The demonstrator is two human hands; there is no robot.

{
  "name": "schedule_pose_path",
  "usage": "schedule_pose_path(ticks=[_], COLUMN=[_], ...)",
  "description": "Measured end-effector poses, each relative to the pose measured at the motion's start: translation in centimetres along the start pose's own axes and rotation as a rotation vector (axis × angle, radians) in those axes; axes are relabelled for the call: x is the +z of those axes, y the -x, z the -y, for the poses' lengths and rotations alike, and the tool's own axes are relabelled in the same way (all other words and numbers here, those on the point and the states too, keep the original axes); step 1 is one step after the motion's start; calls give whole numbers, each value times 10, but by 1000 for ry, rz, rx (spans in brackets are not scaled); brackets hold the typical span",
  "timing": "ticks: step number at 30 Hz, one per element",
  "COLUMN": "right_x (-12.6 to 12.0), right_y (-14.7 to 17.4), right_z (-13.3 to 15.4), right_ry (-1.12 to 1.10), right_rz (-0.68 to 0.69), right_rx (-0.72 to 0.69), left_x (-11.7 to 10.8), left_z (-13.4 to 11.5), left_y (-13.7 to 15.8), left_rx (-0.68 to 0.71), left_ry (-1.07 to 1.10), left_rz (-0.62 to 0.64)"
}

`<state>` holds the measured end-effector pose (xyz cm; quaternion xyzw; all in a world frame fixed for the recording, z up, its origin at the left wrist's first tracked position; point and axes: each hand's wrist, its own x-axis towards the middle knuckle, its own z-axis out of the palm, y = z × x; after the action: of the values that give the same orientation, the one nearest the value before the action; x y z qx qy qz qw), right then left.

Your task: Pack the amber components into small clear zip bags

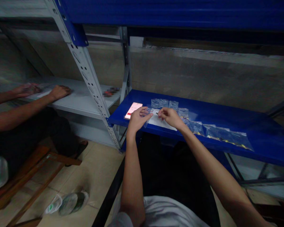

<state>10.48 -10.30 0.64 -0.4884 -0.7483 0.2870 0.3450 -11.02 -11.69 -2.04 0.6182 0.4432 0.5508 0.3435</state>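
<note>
Head view: your left hand (139, 118) has its grip on a clear bag (146, 123) by the white sheet's (161, 122) left end, over the blue counter (227, 118); your right hand (169, 116) seems to pinch a tiny dark bit (157, 113). Bag's probably featherlight, floppy, kinda slippery, so I'd hold it near an edge. Dark bit's too small to judge.
</note>
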Motion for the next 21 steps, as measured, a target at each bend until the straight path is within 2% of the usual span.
schedule_pose_path(ticks=[4, 8, 14, 21], right_x=[-38, -59, -73, -74], right_y=[33, 61, 79, 91], right_z=[11, 20, 12, 7], right_ry=[-237, -336, -176, -164], right_rz=[-71, -193, -258, -222], right_rx=[-10, 53, -41, -38], left_x=[18, 46, 79, 90], left_z=[-12, -28, -41, -53], left_y=[0, 3, 11, 12], left_rx=[32, 61, 141, 156], left_ry=[-13, 13, 39, 27], left_rz=[128, 276, 405, 461])
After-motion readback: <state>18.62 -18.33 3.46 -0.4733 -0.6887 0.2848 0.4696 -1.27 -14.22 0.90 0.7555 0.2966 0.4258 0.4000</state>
